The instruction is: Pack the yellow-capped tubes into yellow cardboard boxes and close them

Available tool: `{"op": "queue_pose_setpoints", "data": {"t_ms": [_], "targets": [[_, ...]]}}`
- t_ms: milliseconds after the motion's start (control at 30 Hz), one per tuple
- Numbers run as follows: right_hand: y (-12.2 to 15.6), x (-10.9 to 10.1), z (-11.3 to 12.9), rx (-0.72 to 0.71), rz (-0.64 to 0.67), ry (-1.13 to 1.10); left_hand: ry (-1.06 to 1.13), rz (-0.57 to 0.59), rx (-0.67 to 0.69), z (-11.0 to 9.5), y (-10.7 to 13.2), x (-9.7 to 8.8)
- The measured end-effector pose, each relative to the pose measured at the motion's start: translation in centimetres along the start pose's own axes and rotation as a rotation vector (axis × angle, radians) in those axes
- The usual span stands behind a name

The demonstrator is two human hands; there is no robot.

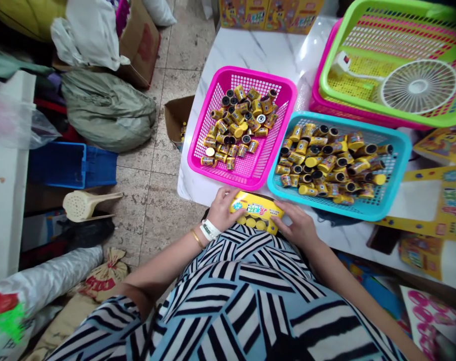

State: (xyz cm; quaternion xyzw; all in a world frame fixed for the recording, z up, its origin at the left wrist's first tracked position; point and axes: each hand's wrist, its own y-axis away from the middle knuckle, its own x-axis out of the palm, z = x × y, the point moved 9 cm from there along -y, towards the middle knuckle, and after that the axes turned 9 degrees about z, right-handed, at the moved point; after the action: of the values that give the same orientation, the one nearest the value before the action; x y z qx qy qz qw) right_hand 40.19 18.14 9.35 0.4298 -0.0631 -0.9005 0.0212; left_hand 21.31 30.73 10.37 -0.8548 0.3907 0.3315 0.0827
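Observation:
A yellow printed box [256,209] rests against the front of my body, its lower side showing a row of round yellow lids. My left hand [223,208] grips its left end, thumb on the front and fingers at the upper edge. At the right end, my right hand [297,223] holds it the same way. Just beyond the box stands a pink basket [207,173] with many small yellow cylinders [237,116]. A blue basket [395,198], further right, holds more such cylinders [327,163], some showing dark open ends.
Stacked green and pink baskets [331,95] hold a white fan [418,87] at the back right. Yellow cartons [269,15] stand at the table's [250,50] far edge. On the floor to the left are a small stool [79,205], a blue crate [100,163] and sacks [107,108].

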Motion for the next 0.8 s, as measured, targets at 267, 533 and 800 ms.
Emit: {"op": "queue_pose_setpoints", "data": {"t_ms": [267, 533, 800], "targets": [[-0.6, -0.1, 0.7, -0.021, -0.011, -0.005, -0.076, 0.128, 0.177, -0.5, -0.1, 0.6], [-0.6, 0.1, 0.2, -0.016, -0.014, -0.009, -0.143, 0.285, 0.235, -0.6, -1.5, 1.6], [-0.1, -0.1, 0.7, 0.04, -0.082, 0.083, -0.339, 0.166, 0.24, -1.2, -2.0, 0.8]]}}
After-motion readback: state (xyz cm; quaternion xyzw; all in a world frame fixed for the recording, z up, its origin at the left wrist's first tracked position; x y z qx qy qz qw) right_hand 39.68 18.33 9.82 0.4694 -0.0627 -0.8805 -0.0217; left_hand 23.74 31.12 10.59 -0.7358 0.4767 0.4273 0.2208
